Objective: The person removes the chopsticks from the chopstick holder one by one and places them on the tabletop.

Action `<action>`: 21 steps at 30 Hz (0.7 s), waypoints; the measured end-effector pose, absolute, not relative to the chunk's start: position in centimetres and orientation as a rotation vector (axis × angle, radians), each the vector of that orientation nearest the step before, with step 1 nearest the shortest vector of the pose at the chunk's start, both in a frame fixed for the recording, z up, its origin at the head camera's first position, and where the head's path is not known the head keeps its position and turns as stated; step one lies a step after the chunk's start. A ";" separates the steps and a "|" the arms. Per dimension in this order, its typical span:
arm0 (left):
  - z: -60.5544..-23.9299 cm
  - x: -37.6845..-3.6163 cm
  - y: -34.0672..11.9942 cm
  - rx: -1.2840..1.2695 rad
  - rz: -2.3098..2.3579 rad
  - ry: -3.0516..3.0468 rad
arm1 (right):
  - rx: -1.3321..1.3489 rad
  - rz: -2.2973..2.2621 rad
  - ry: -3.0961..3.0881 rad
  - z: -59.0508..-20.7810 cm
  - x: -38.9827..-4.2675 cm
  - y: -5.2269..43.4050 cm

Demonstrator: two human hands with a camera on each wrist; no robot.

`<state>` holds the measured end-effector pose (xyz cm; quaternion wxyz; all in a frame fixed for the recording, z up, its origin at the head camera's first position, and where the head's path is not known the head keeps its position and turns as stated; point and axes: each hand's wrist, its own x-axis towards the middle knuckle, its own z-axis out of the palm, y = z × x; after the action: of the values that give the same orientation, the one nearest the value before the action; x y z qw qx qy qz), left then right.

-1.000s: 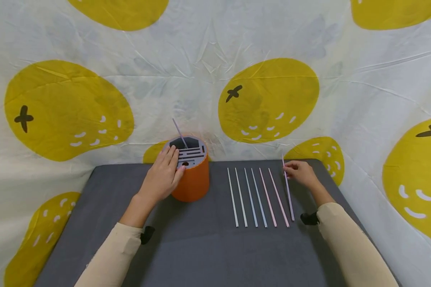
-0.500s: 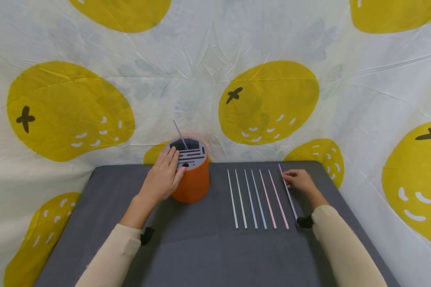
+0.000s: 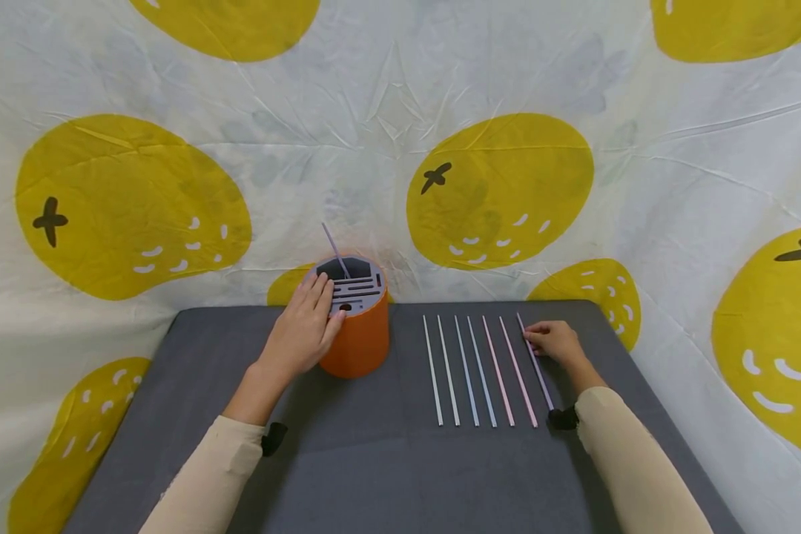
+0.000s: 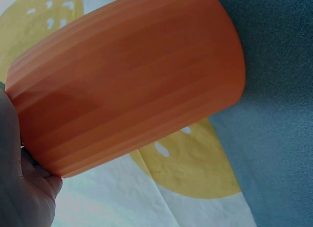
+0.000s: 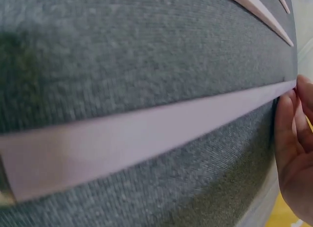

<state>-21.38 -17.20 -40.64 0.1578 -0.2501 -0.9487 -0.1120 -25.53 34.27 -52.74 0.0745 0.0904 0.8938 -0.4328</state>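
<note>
My left hand lies flat on orange holder w/ one straw inside; right hand to holder's right pinches lilac straw on bench.

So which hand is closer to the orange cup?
Left. The left hand rests on the orange cup, its fingers over the slotted lid. The right hand is far off on the cup's other side, touching the purple straw beyond the row of straws.
</note>
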 end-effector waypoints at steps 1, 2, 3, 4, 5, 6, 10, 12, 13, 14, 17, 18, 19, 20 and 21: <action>-40.6 -21.4 -17.2 -0.715 -0.322 -2.716 | 0.274 -1.289 2.698 -52.7 -25.5 34.2; -40.6 -21.4 -17.2 -0.714 -0.320 -2.718 | 0.285 -1.279 2.714 -52.7 -25.4 34.1; -40.6 -21.4 -17.2 -0.714 -0.322 -2.720 | 0.285 -1.265 2.732 -52.7 -25.3 34.0; -40.6 -21.3 -17.2 -0.714 -0.323 -2.717 | 0.292 -1.257 2.749 -52.7 -25.3 33.9; -40.6 -21.3 -17.2 -0.714 -0.320 -2.714 | 0.289 -1.249 2.763 -52.7 -25.2 33.8; -40.6 -21.3 -17.2 -0.713 -0.322 -2.713 | 0.288 -1.248 2.774 -52.7 -25.2 33.7; -40.7 -21.4 -17.3 -0.717 -0.319 -2.697 | 0.279 -1.256 2.783 -52.7 -25.1 33.5; -40.7 -21.4 -17.3 -0.718 -0.320 -2.695 | 0.273 -1.268 2.774 -52.7 -25.1 33.6; -40.7 -21.4 -17.3 -0.718 -0.317 -2.694 | 0.266 -1.274 2.770 -52.7 -25.1 33.7; -40.7 -21.4 -17.3 -0.718 -0.318 -2.694 | 0.258 -1.282 2.766 -52.6 -25.2 33.8; -40.6 -21.3 -17.3 -0.718 -0.318 -2.693 | 0.222 -1.307 2.764 -52.3 -25.3 33.8; -40.6 -21.3 -17.3 -0.718 -0.319 -2.693 | 0.208 -1.318 2.763 -52.1 -25.3 33.8; -40.6 -21.3 -17.3 -0.717 -0.318 -2.692 | 0.188 -1.326 2.767 -51.9 -25.4 33.7; -40.6 -21.2 -17.2 -0.717 -0.317 -2.692 | 0.170 -1.342 2.765 -51.6 -25.4 33.5; -40.6 -21.2 -17.2 -0.717 -0.316 -2.693 | 0.147 -1.353 2.766 -51.3 -25.5 33.3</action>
<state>-21.23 -17.25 -40.59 0.1675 -0.2519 -0.9466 -0.1112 -25.50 33.31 -51.35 0.0294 0.0476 0.8969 -0.4387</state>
